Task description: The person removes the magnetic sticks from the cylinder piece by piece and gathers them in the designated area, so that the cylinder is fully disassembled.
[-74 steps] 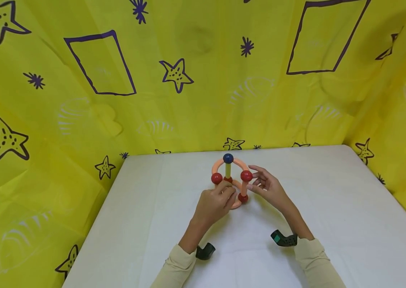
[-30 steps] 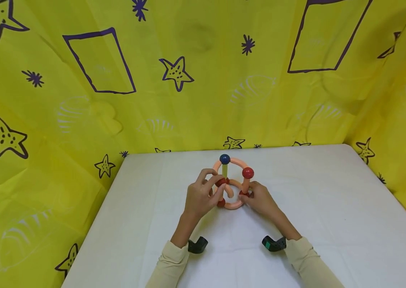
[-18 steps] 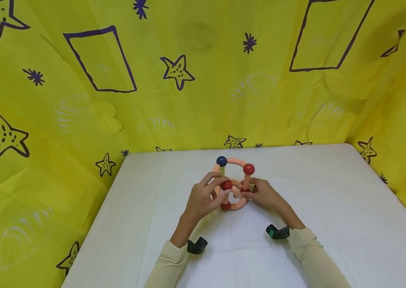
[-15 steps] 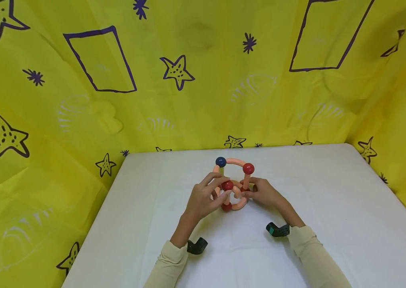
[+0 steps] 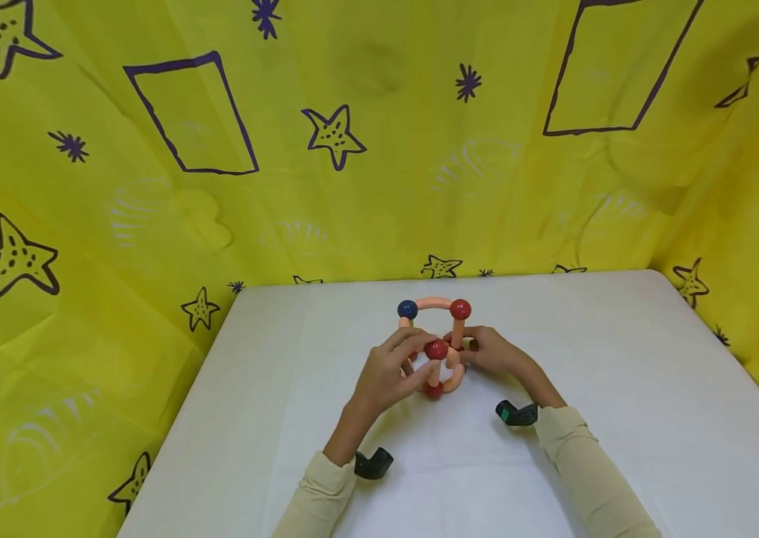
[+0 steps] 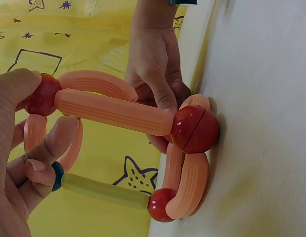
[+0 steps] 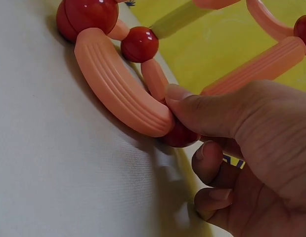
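Observation:
A ball-and-rod building toy stands on the table, with red balls, a blue ball (image 5: 408, 309), peach rods and one yellow-green rod (image 6: 103, 190). My left hand (image 5: 379, 377) pinches the near upper red ball (image 5: 436, 349) between thumb and fingers. Below that ball an upright peach rod (image 6: 113, 112) runs to a lower red ball (image 6: 195, 129). From the held ball a curved peach rod (image 6: 98, 81) slants down; its far end is unclear. My right hand (image 5: 497, 351) pinches another lower red ball (image 7: 180, 136), mostly covered by the thumb, at the base ring's right.
The white table (image 5: 272, 418) reaches back to a yellow patterned curtain (image 5: 379, 209), which also hangs at both sides. Black wrist cameras sit on the left wrist (image 5: 374, 464) and right wrist (image 5: 516, 413).
The toy has turned: its near red ball went right, the blue ball left. My left hand came from the ring's inside to the upper ball; my right hand moved down to the lower one.

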Available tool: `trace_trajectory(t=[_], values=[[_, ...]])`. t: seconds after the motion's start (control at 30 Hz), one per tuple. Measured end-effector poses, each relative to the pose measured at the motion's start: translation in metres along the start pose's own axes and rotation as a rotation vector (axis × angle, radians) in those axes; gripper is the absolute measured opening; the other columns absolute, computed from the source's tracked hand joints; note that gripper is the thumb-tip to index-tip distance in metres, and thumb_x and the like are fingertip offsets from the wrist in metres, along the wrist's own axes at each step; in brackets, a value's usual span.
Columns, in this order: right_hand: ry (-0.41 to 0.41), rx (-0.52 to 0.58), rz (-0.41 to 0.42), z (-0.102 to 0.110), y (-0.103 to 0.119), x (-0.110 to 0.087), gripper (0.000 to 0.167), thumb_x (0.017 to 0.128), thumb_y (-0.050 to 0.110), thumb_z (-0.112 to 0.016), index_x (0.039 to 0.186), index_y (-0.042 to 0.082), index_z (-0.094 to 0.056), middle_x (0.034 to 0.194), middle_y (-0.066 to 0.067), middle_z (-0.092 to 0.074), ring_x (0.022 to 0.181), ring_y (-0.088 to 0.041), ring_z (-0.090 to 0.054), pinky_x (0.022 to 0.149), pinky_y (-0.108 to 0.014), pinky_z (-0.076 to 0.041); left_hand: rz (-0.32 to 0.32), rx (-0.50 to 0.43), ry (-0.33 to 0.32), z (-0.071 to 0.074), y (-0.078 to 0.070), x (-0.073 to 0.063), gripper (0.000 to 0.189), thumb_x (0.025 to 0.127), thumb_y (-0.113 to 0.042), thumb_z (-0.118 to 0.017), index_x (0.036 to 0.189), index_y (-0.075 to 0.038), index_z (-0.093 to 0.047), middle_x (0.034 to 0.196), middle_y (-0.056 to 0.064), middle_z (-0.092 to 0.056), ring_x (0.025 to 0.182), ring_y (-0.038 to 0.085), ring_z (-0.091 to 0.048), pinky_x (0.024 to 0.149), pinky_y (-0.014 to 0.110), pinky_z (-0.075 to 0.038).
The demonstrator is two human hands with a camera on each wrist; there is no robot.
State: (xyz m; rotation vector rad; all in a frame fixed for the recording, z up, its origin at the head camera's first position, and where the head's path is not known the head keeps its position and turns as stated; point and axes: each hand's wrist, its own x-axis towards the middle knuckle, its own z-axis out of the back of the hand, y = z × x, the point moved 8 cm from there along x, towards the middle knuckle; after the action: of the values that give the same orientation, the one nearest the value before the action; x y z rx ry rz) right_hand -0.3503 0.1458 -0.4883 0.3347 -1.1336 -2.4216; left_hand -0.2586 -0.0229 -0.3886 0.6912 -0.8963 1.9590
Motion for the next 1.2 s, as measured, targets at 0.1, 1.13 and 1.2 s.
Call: trace_trajectory(t=[0.1, 1.13, 1.2], values=[[0.011, -0.009, 0.011, -0.001, -0.001, 0.001, 0.031, 0.091, 0.015, -0.068, 0.121, 0.007, -0.066, 0.086, -0.003, -0.058, 0.067, -0.016, -0.044, 0.06, -0.026, -0.035, 0.001, 0.0, -0.001, -0.003, -0.001, 0.0, 0.032, 0.085, -0.017, -0.075, 0.115, -0.01, -0.065, 0.108, 0.005, -0.065, 0.071, 0.009, -0.058, 0.055, 0.006, -0.046], [-0.136, 0.115, 0.27, 0.043, 0.071, -0.053, 0.02, 0.09, 0.01, -0.069, 0.11, 0.008, -0.07, 0.08, 0.0, -0.06, 0.062, -0.015, -0.043, 0.053, -0.024, -0.036, 0.054, 0.016, 0.039, -0.006, 0.002, 0.002, 0.036, 0.086, -0.019, -0.075, 0.119, -0.01, -0.065, 0.109, 0.005, -0.066, 0.073, 0.008, -0.058, 0.06, 0.005, -0.045], [-0.128, 0.122, 0.296, 0.037, 0.077, -0.052, 0.021, 0.089, 0.008, -0.07, 0.11, 0.008, -0.07, 0.073, 0.001, -0.053, 0.059, -0.014, -0.04, 0.052, -0.024, -0.034, 0.048, 0.021, 0.037, -0.006, 0.002, 0.002, 0.036, 0.086, -0.019, -0.074, 0.12, -0.009, -0.065, 0.109, 0.005, -0.066, 0.071, 0.008, -0.058, 0.059, 0.005, -0.045]])
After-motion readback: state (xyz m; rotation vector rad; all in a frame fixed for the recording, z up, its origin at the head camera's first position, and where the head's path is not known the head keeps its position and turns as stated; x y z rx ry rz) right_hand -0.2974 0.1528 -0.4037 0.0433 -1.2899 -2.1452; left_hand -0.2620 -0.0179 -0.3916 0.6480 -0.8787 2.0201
